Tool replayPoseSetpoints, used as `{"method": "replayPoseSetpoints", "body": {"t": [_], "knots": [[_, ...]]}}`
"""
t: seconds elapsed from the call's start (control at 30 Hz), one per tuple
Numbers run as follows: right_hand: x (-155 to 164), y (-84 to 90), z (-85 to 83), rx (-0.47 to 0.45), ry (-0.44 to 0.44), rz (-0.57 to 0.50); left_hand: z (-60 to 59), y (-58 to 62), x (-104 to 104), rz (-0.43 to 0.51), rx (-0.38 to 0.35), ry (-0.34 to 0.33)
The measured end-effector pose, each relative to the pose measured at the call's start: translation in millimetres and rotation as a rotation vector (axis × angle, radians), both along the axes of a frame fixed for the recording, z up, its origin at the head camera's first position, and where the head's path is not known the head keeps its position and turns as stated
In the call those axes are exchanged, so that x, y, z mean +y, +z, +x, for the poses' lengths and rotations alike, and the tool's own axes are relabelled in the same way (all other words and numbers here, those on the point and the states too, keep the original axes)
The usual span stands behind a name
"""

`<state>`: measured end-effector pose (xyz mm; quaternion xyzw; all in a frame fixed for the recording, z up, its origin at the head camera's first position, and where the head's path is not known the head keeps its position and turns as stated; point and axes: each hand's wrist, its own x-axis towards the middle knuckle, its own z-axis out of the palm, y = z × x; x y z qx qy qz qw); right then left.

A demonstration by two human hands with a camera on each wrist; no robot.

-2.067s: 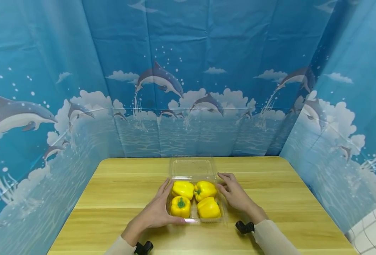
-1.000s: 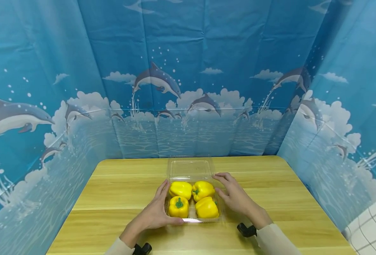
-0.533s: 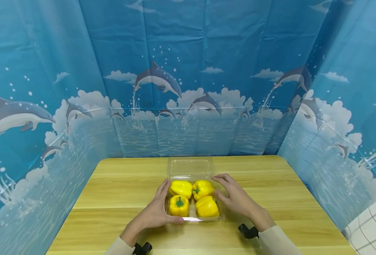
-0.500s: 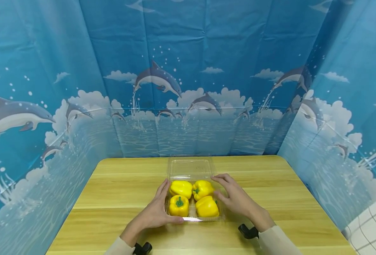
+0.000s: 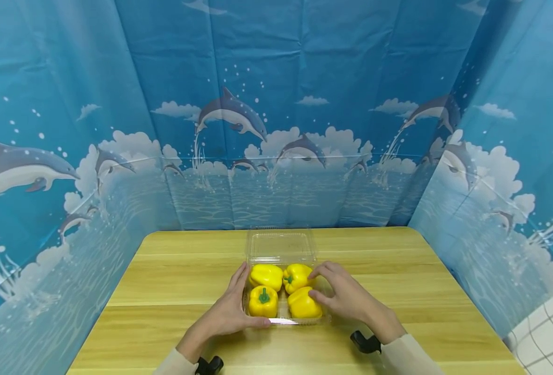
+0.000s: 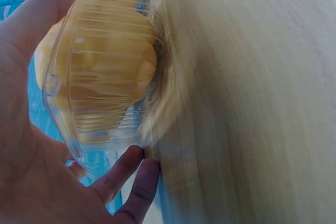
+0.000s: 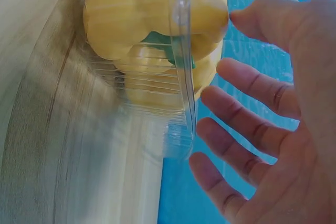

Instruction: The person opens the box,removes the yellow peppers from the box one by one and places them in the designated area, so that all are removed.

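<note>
Left hand [image 5: 227,312] grips clear clamshell container [image 5: 283,321], thumb on front rim. Right hand [image 5: 344,297] over right side, fingers loosely spread, contact unclear. Four yellow peppers [image 5: 263,307] inside, two by two. Container sits mid-desk [image 5: 173,291], open lid [image 5: 281,247] at desk's far edge.

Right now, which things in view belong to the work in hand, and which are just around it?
Part of the work:
four yellow peppers
clear container
open lid
left hand
right hand

Just around it:
wooden table
dolphin-print curtain
black wrist mounts
</note>
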<state>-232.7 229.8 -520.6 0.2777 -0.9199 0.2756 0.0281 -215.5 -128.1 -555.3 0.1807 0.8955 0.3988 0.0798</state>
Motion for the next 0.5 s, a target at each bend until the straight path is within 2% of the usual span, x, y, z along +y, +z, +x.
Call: {"method": "replayPoseSetpoints", "body": {"t": [0.5], "knots": [[0.5, -3.2, 0.6, 0.041, 0.040, 0.069, 0.4, -0.6, -1.1, 0.007, -0.015, 0.004]]}}
